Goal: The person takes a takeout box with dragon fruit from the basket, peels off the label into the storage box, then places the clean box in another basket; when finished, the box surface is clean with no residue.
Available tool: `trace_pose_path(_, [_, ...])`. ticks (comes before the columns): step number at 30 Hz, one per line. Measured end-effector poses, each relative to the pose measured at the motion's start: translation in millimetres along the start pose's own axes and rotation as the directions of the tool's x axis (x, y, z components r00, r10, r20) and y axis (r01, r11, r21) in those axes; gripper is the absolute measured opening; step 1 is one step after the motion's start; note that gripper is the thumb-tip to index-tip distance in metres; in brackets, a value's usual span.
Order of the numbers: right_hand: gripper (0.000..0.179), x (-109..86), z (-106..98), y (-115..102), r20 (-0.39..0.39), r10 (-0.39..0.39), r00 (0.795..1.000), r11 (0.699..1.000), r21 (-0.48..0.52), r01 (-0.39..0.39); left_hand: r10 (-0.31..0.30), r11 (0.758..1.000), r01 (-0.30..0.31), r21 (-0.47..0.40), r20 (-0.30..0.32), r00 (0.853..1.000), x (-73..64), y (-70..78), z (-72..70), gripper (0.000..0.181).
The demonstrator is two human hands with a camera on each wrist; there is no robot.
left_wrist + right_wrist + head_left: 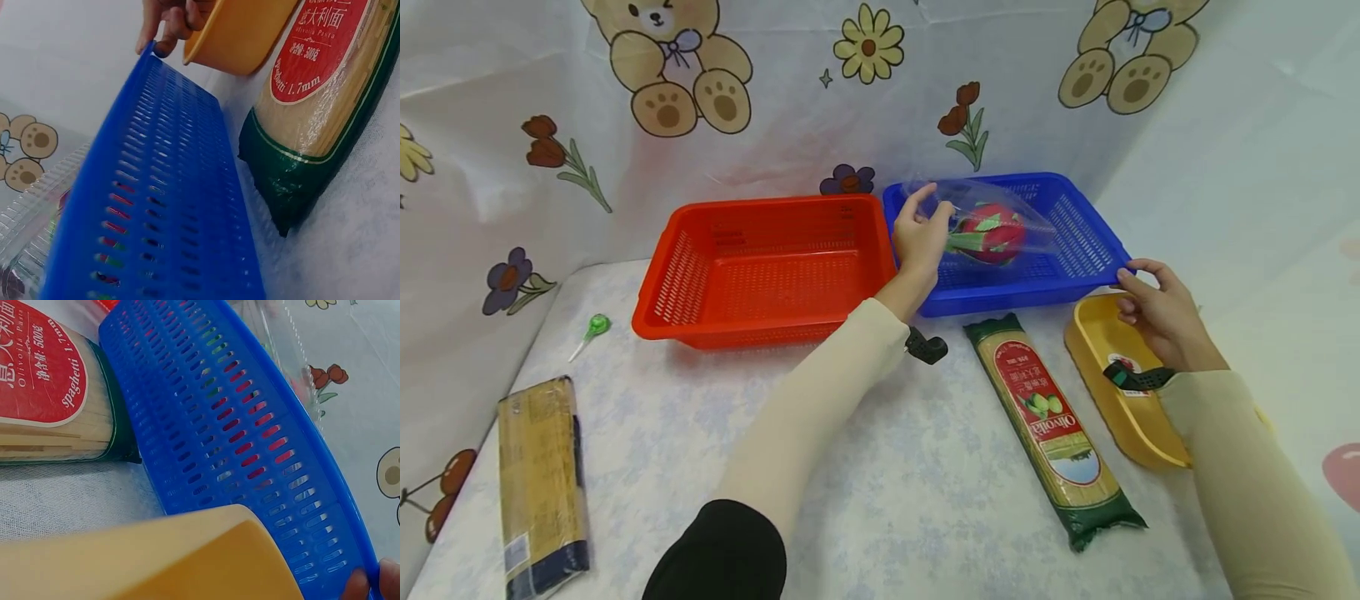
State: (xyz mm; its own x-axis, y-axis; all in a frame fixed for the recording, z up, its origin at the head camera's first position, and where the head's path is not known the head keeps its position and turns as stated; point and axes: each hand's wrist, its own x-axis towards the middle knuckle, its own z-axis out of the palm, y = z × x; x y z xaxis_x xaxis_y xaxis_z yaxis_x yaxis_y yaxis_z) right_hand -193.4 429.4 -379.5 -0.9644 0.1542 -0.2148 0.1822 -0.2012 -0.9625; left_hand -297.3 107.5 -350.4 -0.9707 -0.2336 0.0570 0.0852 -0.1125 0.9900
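My left hand (921, 242) is at the left end of a clear plastic container (1033, 221), its thumb and fingers gripping the near-invisible edge. A red dragon fruit (1000, 233) with green scales shows through the plastic; whether it lies inside or underneath I cannot tell. Both are in the blue slotted basket (1075, 242). With thumb and fingers, my right hand (1168, 321) pinches the basket's right front corner, above a yellow tub (1097, 350). Red and green also show through the basket's slots in both wrist views.
Left of the blue basket stands a red basket (760, 329). An Olivoilà spaghetti pack (1052, 425) lies in front. At the far left are a green lollipop (598, 325) and another yellowish pack (542, 475). A patterned cloth (790, 100) hangs behind.
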Motion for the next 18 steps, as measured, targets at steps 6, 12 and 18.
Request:
trace_pose_path(6, [0.050,0.1,1.7,1.5,0.003,-0.002,1.000,1.000,-0.003,0.002,-0.035,0.996,0.031,0.083,0.048,0.998,3.3,-11.2,10.5,0.040])
trace_pose_path(12, [0.049,-0.1,0.3,0.3,0.003,0.003,1.000,1.000,0.003,-0.003,-0.040,0.963,-0.014,0.270,0.197,0.980,8.6,-12.6,14.2,0.042])
trace_pose_path(18, [0.048,1.0,-0.1,1.3,-0.003,-0.004,1.000,1.000,-0.008,0.004,-0.090,0.903,-0.060,0.425,0.323,0.942,9.2,-14.0,13.2,0.049])
